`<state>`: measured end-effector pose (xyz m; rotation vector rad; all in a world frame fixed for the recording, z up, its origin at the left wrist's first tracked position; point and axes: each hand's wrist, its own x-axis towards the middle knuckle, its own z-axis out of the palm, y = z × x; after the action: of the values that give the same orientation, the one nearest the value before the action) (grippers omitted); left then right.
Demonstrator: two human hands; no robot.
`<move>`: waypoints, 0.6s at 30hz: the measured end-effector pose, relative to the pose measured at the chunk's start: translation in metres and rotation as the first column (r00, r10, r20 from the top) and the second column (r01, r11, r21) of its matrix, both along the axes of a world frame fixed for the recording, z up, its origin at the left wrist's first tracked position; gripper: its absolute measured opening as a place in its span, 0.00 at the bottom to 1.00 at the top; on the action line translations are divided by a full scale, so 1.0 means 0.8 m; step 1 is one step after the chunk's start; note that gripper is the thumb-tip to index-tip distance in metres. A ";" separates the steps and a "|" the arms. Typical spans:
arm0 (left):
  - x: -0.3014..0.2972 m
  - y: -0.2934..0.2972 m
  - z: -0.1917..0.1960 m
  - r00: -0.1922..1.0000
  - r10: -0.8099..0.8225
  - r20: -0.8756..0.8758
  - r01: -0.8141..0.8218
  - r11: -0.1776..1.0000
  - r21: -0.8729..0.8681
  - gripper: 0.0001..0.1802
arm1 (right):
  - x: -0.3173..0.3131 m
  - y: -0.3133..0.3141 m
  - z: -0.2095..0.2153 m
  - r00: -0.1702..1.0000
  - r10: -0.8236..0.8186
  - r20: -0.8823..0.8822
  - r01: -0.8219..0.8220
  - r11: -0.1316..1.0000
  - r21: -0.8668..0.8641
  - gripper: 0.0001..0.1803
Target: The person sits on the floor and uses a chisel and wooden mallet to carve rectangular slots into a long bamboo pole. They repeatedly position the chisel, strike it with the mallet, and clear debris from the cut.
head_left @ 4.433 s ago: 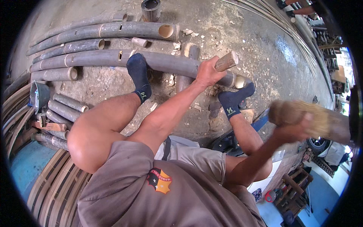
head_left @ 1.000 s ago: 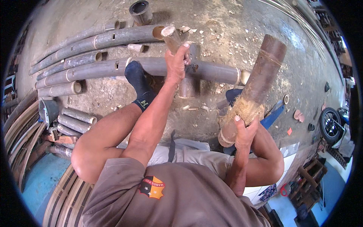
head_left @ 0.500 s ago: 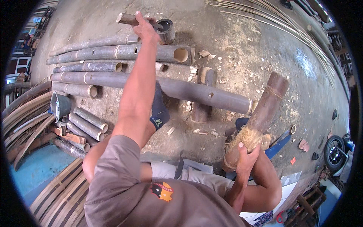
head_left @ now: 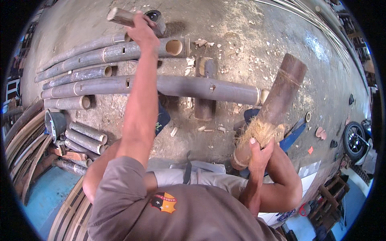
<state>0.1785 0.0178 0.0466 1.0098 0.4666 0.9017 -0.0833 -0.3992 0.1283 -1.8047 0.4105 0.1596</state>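
Note:
My left arm reaches far out to the upper left. That hand (head_left: 142, 32) is closed round a tool with a thick wooden handle (head_left: 120, 17), beside a dark round pot (head_left: 161, 27). Fingers and pot hide the tool's other end. Close to my bent right leg, my right hand (head_left: 259, 156) grips a short, thick brown bamboo piece (head_left: 284, 86) at its frayed, fibrous middle (head_left: 260, 129), thumb on top. The piece slants up to the right. Between the hands, a long grey bamboo pole (head_left: 181, 86) with cut holes lies across a bamboo block (head_left: 206, 108).
More bamboo poles (head_left: 96, 54) lie at the left. Below them are short bamboo lengths (head_left: 84, 138), a grey bucket (head_left: 56, 122) and curved strips (head_left: 30, 140). A blue handsaw (head_left: 293, 134) lies right of my leg. Wood chips litter the floor; a wheel (head_left: 354, 139) stands far right.
The whole view has shifted, so the floor things sit further left and higher. My left hand stays by the pot with the tool, slightly nearer its side. My right hand keeps its grip.

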 end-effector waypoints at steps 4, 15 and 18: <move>-0.103 -0.132 0.005 0.958 -0.224 -0.181 0.213 0.974 -0.080 0.12 | 0.000 0.008 0.005 0.999 0.033 0.030 -0.034 0.999 0.038 0.32; -0.181 -0.209 -0.047 0.894 -0.430 -0.129 0.357 0.855 -0.377 0.14 | -0.017 0.004 0.010 0.995 0.093 0.027 -0.094 0.995 0.035 0.34; -0.181 -0.213 -0.045 0.890 -0.435 -0.135 0.361 0.854 -0.374 0.14 | -0.017 0.005 0.009 0.996 0.087 0.008 -0.087 0.995 0.051 0.35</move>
<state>0.0337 -0.1526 0.0109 0.8434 0.5464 0.3181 -0.0966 -0.3949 0.1352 -1.7726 0.3206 0.2233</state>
